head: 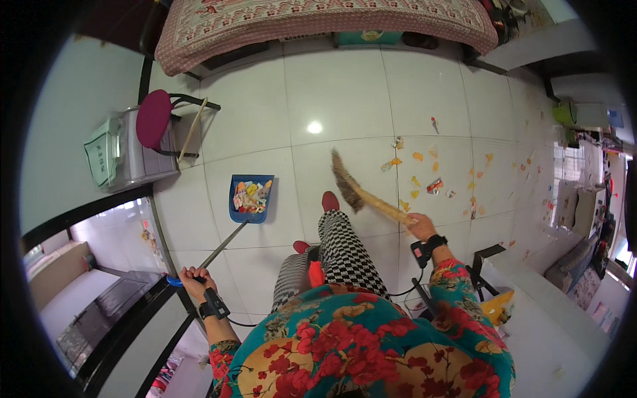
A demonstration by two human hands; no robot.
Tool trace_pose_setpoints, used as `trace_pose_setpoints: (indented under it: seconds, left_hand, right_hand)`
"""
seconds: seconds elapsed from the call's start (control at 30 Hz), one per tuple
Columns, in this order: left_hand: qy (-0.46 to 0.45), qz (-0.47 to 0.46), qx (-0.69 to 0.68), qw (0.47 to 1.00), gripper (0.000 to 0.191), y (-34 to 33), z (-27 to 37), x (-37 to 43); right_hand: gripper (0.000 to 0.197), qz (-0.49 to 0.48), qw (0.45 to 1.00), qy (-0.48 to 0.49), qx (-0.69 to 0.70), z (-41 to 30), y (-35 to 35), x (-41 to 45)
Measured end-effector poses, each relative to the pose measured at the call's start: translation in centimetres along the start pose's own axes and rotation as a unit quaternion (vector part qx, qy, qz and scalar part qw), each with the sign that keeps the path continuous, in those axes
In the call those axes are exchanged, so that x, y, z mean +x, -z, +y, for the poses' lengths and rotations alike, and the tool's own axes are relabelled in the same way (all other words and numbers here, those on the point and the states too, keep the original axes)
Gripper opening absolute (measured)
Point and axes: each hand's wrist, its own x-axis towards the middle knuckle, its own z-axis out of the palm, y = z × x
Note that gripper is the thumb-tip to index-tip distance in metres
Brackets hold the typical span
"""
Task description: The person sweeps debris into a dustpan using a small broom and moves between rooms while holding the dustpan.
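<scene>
My left hand (pixel 196 281) is closed around the upper end of the handle of a long-handled blue dustpan (pixel 256 219). The pan rests on the tiled floor at left of centre and holds crumpled wrappers and yellow and orange scraps (pixel 253 196). In my right hand (pixel 422 228) is the handle of a broom (pixel 378 203), whose dark bristles point up and left, in front of my red shoe. Orange and yellow scraps (pixel 418 156) and a red and silver wrapper (pixel 434 186) lie scattered on the floor to the right of the broom.
A stool with a magenta seat (pixel 153 119) stands at left beside a grey storage box (pixel 147 149). A patterned cloth (pixel 328 20) hangs over furniture at the top. More scraps (pixel 522 167) spread towards a green bin (pixel 565 113) at the right. A white surface (pixel 542 298) stands at lower right.
</scene>
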Motion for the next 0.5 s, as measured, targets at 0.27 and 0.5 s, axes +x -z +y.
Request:
trace_pose_setpoints:
  seconds: [0.27, 0.5]
  left_hand:
    - [0.026, -0.089, 0.054, 0.994, 0.025, -7.6, -4.5, -3.9]
    - [0.040, -0.108, 0.031, 0.993, 0.024, -8.2, -6.4, -8.2]
  right_hand:
    - [0.029, 0.218, 0.953, -0.189, -0.096, 7.9, 13.6, 7.0]
    - [0.033, 0.398, 0.914, -0.073, -0.030, 12.1, 13.5, 0.8]
